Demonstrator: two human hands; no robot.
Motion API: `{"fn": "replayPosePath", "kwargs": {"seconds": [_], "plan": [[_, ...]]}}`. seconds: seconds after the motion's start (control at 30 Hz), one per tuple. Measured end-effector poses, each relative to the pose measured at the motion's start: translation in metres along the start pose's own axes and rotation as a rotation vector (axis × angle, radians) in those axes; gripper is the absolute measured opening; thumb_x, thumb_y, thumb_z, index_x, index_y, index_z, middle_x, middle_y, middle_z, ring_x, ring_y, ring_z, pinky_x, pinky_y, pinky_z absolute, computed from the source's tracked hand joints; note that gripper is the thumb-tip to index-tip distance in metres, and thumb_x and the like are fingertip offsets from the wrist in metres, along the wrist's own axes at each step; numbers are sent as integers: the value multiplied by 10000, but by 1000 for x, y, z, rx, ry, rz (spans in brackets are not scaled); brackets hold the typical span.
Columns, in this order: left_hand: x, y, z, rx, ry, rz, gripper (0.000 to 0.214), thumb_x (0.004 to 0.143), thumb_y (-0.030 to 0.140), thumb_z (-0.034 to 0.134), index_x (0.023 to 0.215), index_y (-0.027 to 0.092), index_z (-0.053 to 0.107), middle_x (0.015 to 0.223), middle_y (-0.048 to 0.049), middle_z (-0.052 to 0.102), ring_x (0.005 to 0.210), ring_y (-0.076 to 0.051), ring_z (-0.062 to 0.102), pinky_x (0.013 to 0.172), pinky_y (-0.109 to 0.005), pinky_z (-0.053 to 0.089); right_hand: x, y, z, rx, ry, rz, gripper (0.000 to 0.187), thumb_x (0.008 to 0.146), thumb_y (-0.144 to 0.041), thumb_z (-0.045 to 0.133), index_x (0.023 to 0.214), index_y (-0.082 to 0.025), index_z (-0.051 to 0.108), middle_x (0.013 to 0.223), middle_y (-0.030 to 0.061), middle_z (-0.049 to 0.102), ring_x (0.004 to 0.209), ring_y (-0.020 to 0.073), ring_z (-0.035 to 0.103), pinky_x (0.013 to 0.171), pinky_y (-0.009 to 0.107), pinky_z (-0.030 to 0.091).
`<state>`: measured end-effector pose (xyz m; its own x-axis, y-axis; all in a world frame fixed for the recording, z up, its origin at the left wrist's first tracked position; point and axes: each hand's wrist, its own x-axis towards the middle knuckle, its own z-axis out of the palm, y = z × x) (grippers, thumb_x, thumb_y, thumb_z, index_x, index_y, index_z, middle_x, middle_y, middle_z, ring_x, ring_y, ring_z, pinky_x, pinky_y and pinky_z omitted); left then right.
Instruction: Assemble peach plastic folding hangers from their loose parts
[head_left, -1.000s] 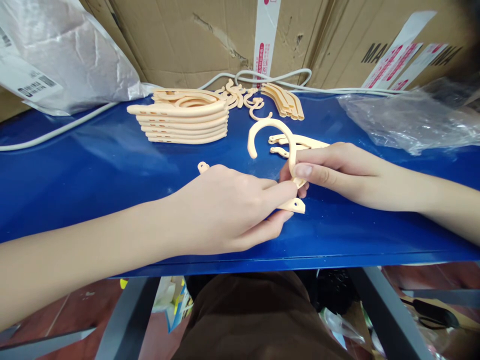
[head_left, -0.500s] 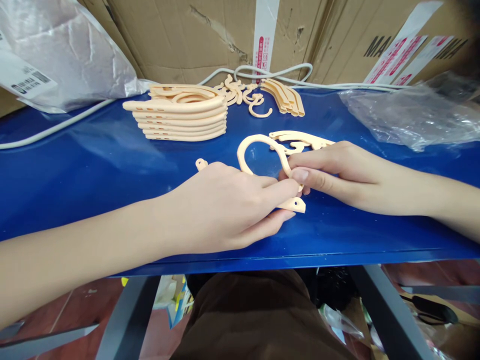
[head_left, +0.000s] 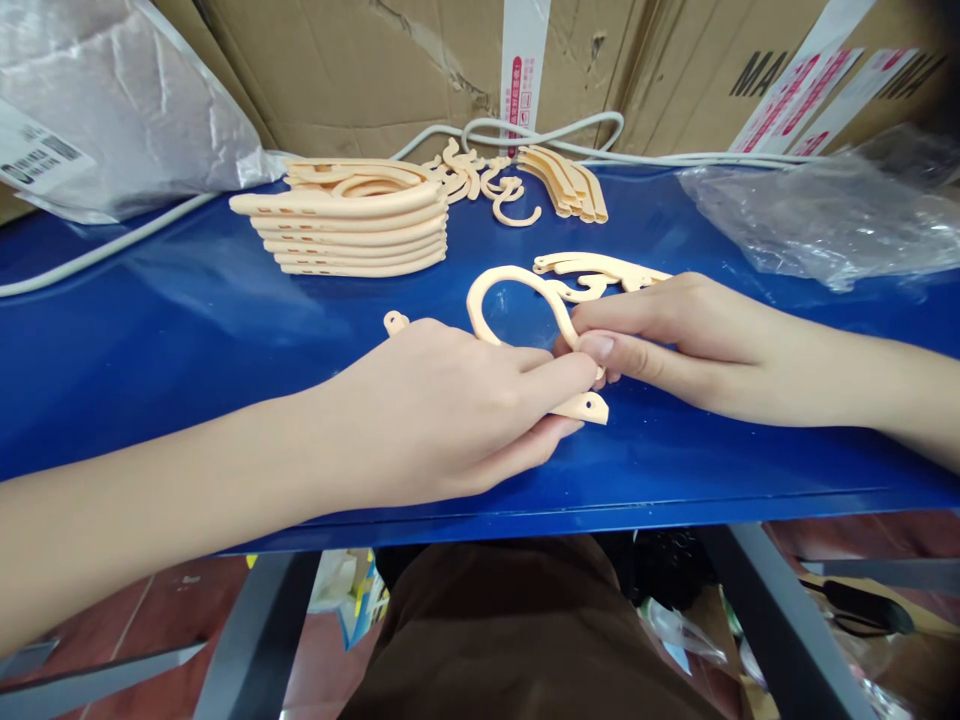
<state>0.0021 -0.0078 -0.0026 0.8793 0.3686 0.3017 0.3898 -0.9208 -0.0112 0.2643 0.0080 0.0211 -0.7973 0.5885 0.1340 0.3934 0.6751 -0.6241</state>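
Note:
My left hand is closed around a cream plastic hanger arm; one holed end sticks out past the fingers at the right, the other above the knuckles. With thumb and fingers, my right hand pinches the lower end of a cream hanger hook, whose curve points up and left. Both hands meet at the hook's base, and the joint between the two parts is hidden by fingers. Just behind my right hand lie another hanger arm and a small hook, partly covered.
A stack of hangers stands at the back left of the blue table. Beside it are loose hooks and a pile of hanger arms. A cable, cardboard boxes, a silvery bag and clear plastic line the back.
The view has shifted slightly. Both hands keep the same hold on the hanger arm and hook, with hardly any visible movement.

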Motion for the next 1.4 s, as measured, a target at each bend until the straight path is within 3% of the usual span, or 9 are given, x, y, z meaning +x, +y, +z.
{"fn": "replayPosePath", "kwargs": {"seconds": [0.1, 0.23, 0.53, 0.8, 1.0, 1.03, 1.2, 1.3, 1.4], "plan": [[-1, 0, -2, 28, 103, 27, 361, 1185, 275, 363, 1209, 235, 721, 859, -5, 811, 548, -166, 568, 470, -327, 196, 0, 0, 1, -30, 11, -15, 491, 1218, -555, 522, 853, -243, 625, 713, -30, 634, 627, 124, 546, 657, 319, 396], [0, 2, -6, 30, -11, 9, 311, 1182, 266, 399, 1200, 240, 709, 968, -24, 856, 600, -164, 639, 479, -311, 231, -2, 0, 2, -64, 21, -30, 481, 1226, -537, 503, 853, -246, 592, 724, -26, 617, 631, 131, 535, 668, 337, 381], [0, 2, -7, 75, 3, 33, 310, 1178, 272, 394, 1017, 242, 658, 926, -18, 834, 569, -172, 619, 449, -333, 247, -4, -1, 1, -137, 37, -24, 496, 1206, -600, 524, 872, -246, 617, 745, 1, 621, 649, 155, 533, 700, 366, 360], [1, 5, -6, 84, 28, 28, 326, 1187, 279, 378, 1183, 224, 699, 918, -14, 846, 552, -179, 619, 461, -330, 217, -8, 1, 3, -346, 36, -127, 383, 1260, -394, 410, 963, -231, 589, 786, -15, 615, 667, 148, 560, 697, 332, 401], [2, 5, -5, 45, 18, 13, 380, 1180, 245, 349, 1177, 222, 728, 905, -4, 831, 564, -179, 607, 474, -326, 205, -9, 1, 2, -389, 67, -155, 423, 1265, -439, 368, 983, -233, 608, 792, -7, 626, 659, 153, 579, 692, 332, 440], [3, 5, -5, 45, 11, 12, 382, 1180, 245, 351, 1171, 218, 732, 904, -7, 832, 566, -184, 613, 474, -325, 211, -9, 0, 1, -397, 2, -122, 405, 1262, -429, 382, 1005, -231, 622, 822, 0, 650, 685, 156, 604, 708, 333, 455], [0, 4, -4, 48, -2, 22, 380, 1182, 247, 358, 1204, 208, 736, 933, -24, 843, 580, -196, 650, 481, -323, 214, -10, -1, -1, -386, 4, -82, 392, 1247, -449, 411, 1009, -241, 643, 833, 2, 672, 677, 162, 607, 702, 343, 450], [-4, 2, 5, 71, 145, 28, 415, 1189, 289, 316, 1235, 232, 725, 842, -3, 793, 518, -180, 545, 494, -340, 139, -10, -1, -1, -372, 6, -74, 386, 1242, -457, 425, 1009, -246, 649, 840, 2, 681, 683, 162, 611, 703, 347, 444], [-6, 0, 13, 69, 141, 14, 430, 1190, 333, 307, 1295, 251, 716, 890, -7, 807, 547, -177, 555, 511, -343, 135, -10, 0, -1, -382, 15, -78, 377, 1240, -453, 435, 1017, -247, 658, 843, 2, 682, 689, 163, 611, 702, 347, 446]]}}
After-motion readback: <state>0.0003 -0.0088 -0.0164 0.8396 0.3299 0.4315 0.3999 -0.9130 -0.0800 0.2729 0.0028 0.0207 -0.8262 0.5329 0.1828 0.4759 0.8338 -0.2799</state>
